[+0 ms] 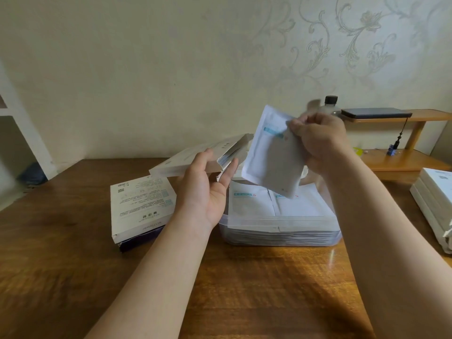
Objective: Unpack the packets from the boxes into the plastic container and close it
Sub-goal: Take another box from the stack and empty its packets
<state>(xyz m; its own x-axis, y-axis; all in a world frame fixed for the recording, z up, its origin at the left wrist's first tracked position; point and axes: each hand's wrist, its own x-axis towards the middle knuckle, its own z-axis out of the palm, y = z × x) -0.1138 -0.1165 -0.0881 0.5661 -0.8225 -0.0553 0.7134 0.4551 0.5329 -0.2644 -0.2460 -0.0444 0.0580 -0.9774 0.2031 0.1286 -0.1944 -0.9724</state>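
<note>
One packet (271, 155) pinched in right hand (318, 140) above plastic container (281, 231), open box (195, 157) gripped in left hand (208, 189) beside container's left edge; risk of packet sliding off near-brimful stack (252, 201), blocking closure.

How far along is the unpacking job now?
Done: the clear plastic container holds many white packets. In hand: the left hand holds an open white cardboard box; the right hand pinches a white packet above the container. Left: any remaining packets, closing the container.
</note>
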